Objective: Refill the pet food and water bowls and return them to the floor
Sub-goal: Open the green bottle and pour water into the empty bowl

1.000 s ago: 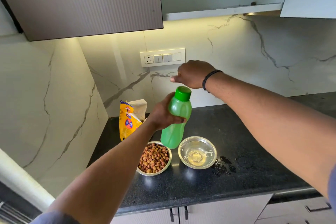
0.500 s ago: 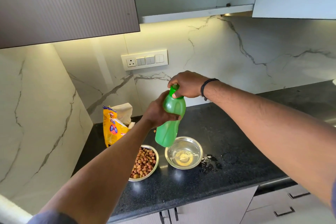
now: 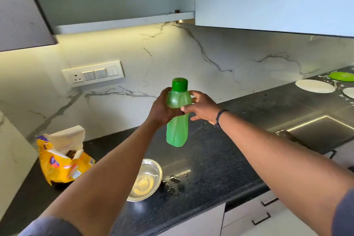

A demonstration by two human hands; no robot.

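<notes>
While the translucent green plastic bottle [image 3: 177, 119] with its darker green screw cap [image 3: 179, 84] is hanging upright in the air above the black speckled stone counter [image 3: 220, 161], I am seeing both hands on it. The left hand [image 3: 161, 110] is wrapping the bottle's upper body from the left, fingers curled round behind it, clenched on the bottle. The right hand [image 3: 201, 108] is touching the same shoulder from the right, thumb laid across the front, the other fingers spread loosely; I cannot tell whether it is truly gripping. The cap is standing clear above both hands, and the lower half of the bottle is hanging free below them. Under the left forearm, the round steel water bowl [image 3: 147, 179] is sitting on the counter with spilled drops just to its right. The torn-open yellow pet food bag [image 3: 63, 163] is standing well to the left.
</notes>
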